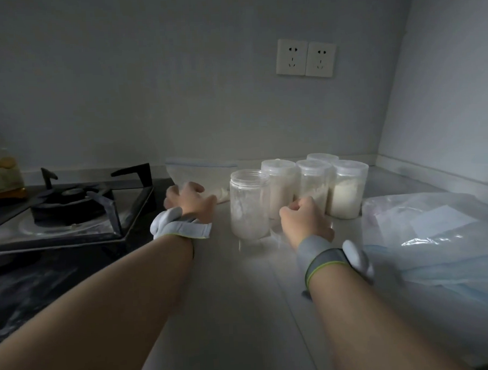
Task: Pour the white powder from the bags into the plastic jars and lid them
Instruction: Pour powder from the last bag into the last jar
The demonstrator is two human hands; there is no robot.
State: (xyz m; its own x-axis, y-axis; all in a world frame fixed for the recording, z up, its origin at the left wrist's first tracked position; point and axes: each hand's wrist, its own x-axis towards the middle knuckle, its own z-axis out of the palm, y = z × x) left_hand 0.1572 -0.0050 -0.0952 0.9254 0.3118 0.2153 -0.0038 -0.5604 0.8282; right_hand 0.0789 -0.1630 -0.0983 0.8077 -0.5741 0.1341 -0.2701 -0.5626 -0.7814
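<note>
An open plastic jar (248, 204), holding white powder, stands on the pale counter (242, 296). Behind and right of it stand several lidded jars (348, 188) with powder. A clear zip bag (197, 173) with a little powder lies flat behind the open jar's left side. My left hand (189, 199) grips that bag's near edge with curled fingers. My right hand (306, 221) is curled just in front of the jars, over a clear lid (275, 232) that is mostly hidden beneath it. Grey gloves are bunched at both wrists.
A gas stove (70, 203) with a black pan support fills the left side, close to my left hand. Crumpled empty plastic bags (434, 227) lie at the right. A bottle (2, 173) stands far left. Two wall sockets (305, 57) sit above the jars.
</note>
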